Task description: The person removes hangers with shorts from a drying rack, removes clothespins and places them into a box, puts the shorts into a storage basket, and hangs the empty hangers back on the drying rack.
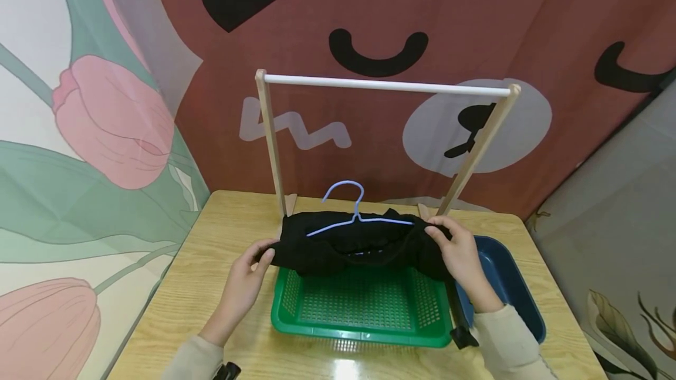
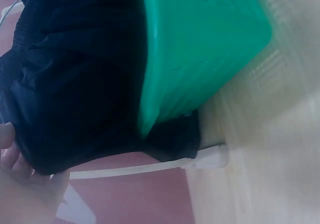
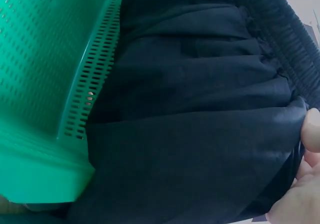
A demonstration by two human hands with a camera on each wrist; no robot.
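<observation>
A black garment (image 1: 317, 257) with a gathered elastic waistband (image 3: 280, 39) stretches between both hands over the back of the green basket (image 1: 359, 333). My left hand (image 1: 244, 283) pinches its left end, thumb on the near side. At the opposite end, my right hand (image 1: 460, 254) grips the cloth between thumb and fingers. A light purple hanger (image 1: 357, 207) stands at the waistband with its hook up; its arms lie against the black cloth, and its lower part is hidden. In the left wrist view the garment (image 2: 85, 84) hangs down behind the basket.
Behind the garment rises a rack with wooden posts (image 1: 271, 139) and a white rod (image 1: 385, 84). A blue tray (image 1: 514, 286) sits to the right, partly behind the right arm. A black strap (image 1: 458, 309) hangs beside the basket. Everything stands on a wooden table (image 1: 222, 221) before a printed curtain.
</observation>
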